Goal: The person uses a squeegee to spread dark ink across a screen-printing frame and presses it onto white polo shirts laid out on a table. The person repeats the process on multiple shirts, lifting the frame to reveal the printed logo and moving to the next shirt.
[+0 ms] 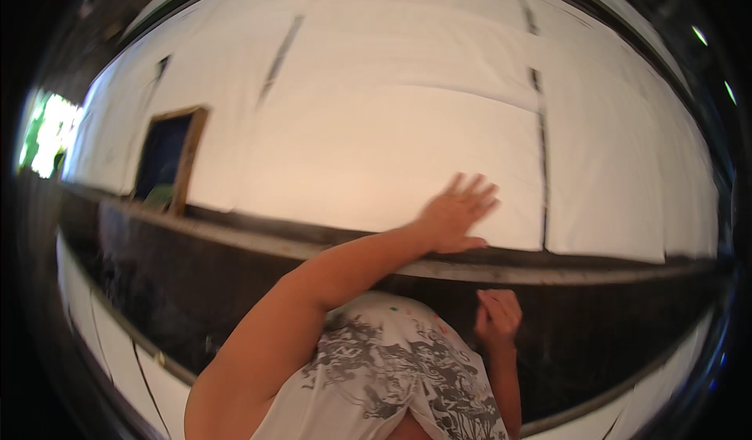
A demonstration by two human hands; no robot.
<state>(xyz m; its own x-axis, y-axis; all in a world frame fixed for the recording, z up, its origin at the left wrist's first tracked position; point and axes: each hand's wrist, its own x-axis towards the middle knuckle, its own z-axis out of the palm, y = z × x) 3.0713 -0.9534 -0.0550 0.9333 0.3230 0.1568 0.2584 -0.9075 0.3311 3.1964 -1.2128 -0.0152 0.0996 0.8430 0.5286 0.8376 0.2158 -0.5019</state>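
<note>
A long, pale table is covered in white cloth (352,150), with dark gaps between its panels. My left hand (458,214) reaches out across my front, fingers spread, over the cloth near the table's front edge. It appears to lie flat on the cloth or just above it. My right hand (499,316) is lower, close to my body and beyond the table edge, with its fingers curled in. Whether anything is inside them is hidden. At the far left stands a wooden-framed dark blue screen (168,154), tilted upright, with a greenish thing at its foot.
A narrow ledge (258,242) runs along the table's near side. Dark floor (164,275) lies between me and the table. Behind me, at the lower left, is another white-covered surface (102,334). Bright daylight comes through an opening (48,134) at the far left.
</note>
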